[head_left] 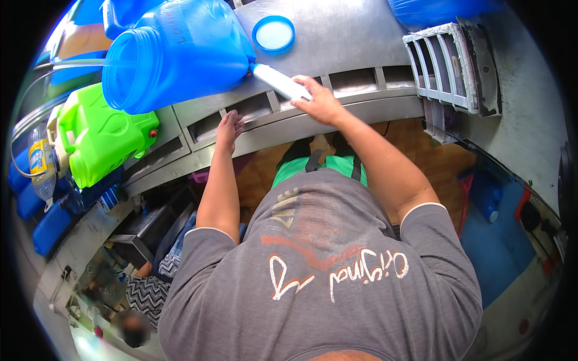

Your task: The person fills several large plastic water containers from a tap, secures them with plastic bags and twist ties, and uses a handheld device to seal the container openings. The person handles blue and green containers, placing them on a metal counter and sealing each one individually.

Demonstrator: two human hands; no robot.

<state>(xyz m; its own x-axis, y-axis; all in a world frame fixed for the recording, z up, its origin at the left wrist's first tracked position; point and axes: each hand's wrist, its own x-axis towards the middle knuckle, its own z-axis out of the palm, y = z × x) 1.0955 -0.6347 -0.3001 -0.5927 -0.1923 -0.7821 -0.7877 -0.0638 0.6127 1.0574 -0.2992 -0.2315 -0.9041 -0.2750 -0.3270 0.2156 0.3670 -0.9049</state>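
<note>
My right hand (325, 105) is closed around one end of a white cylinder (282, 82). Its blue tip meets the lower corner of a large blue plastic container (198, 54); whether the two are joined I cannot tell. The container lies on its side on the steel counter (337, 36), its wide threaded mouth facing left. A clear hose (84, 62) runs in at that mouth. By the counter's slotted front edge, my left hand (230, 127) is raised with fingers partly curled and apart, holding nothing visible. A round blue lid with a white inside (274, 34) rests beyond the cylinder.
Left of the container stands a bright green jerrycan (108, 132), beside a clear bottle with a yellow label (42, 162). A white slatted frame (442, 67) rises at the counter's right end. Another blue container (442, 12) sits far right. A person in a zigzag top (147, 295) is lower left.
</note>
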